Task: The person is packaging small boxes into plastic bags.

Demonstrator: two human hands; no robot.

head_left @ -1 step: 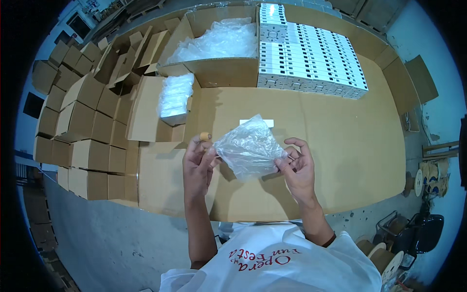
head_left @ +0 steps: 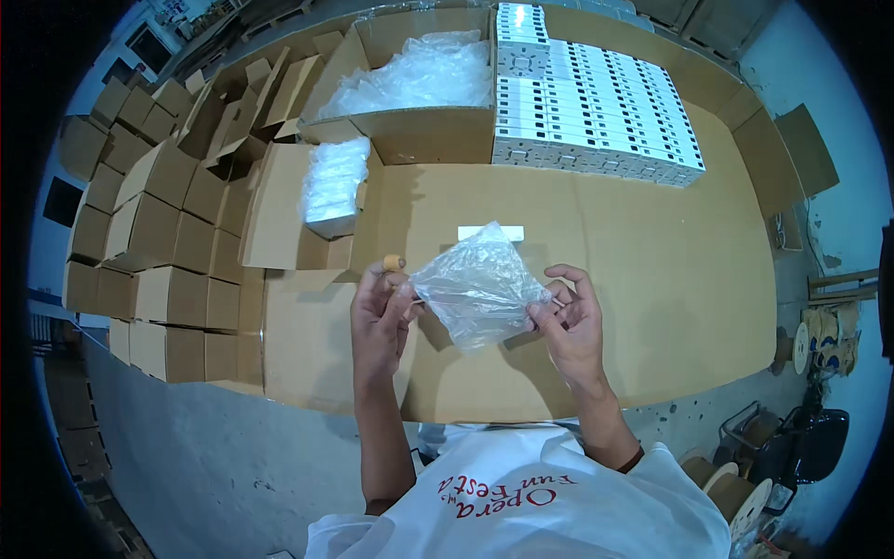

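Clear plastic bag [head_left: 477, 284] held up between both hands over the cardboard-covered table [head_left: 652, 279].
Left hand [head_left: 380, 312] pinches its nine o'clock edge, right hand [head_left: 570, 321] its four o'clock edge.

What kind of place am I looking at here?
Most likely a packing or warehouse workbench. Stacked small cardboard cartons sit on the left, rows of white boxed items at the back, and an open box of clear plastic bags. Both hands hold a clear plastic bag.
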